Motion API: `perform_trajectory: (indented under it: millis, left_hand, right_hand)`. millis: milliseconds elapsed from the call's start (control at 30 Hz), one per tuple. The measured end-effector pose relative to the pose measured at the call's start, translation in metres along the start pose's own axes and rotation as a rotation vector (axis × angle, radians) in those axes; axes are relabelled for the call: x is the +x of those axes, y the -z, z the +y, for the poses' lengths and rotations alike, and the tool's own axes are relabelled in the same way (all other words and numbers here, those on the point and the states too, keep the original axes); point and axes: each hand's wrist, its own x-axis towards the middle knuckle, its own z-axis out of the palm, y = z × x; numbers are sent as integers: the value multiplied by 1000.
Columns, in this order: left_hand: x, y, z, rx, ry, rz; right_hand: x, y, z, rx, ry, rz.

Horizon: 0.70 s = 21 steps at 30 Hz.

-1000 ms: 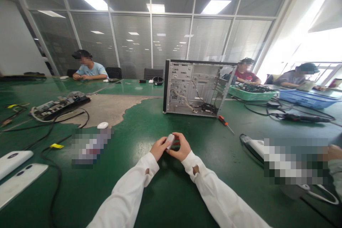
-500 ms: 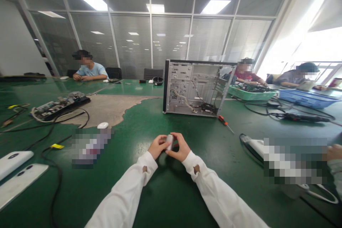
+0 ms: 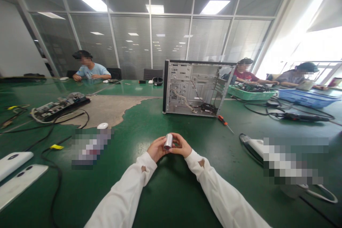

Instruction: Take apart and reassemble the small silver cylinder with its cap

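Observation:
A small silver metal cylinder (image 3: pixel 168 141) with a dark reddish lower end is held between my two hands, above the green table (image 3: pixel 171 192). My left hand (image 3: pixel 157 148) closes its fingers on the cylinder's left side. From the right, my right hand (image 3: pixel 181 145) grips it with curled fingers and thumb. What kind of part the cylinder is, I cannot make out. Beyond my hands stands an open computer case (image 3: pixel 191 89) with loose wires inside. A screwdriver (image 3: pixel 225 124) with an orange and black handle lies by the case's lower right corner.
Left lie a power strip with exposed insides (image 3: pixel 61 107), dark cables, a white mouse (image 3: pixel 102 125) and two white phones (image 3: pixel 21 181). To the right are a green basket (image 3: pixel 252 94), a blue basket (image 3: pixel 307 99) and black cables. Several people sit around the table.
The cylinder has turned in my hands, so its dark reddish end now shows at the bottom. My fingers have shifted around it. The person at far left has moved their hands.

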Motion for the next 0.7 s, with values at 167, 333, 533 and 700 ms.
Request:
perform_trajectory:
  millis: [167,333,533,700]
  left_hand:
    - [0,5,1,-58,82,-35]
    - [0,7,3,-108,160,-72]
    - [-2,-1,1,-23,24,16]
    - [-1,-7,-6,173,-173,32]
  right_hand:
    - [2,3,6,40,-16,1]
    - [5,8,10,48,-38,-41]
    - [5,6,10,71,19,-15]
    - [6,0,7,174,24,54]
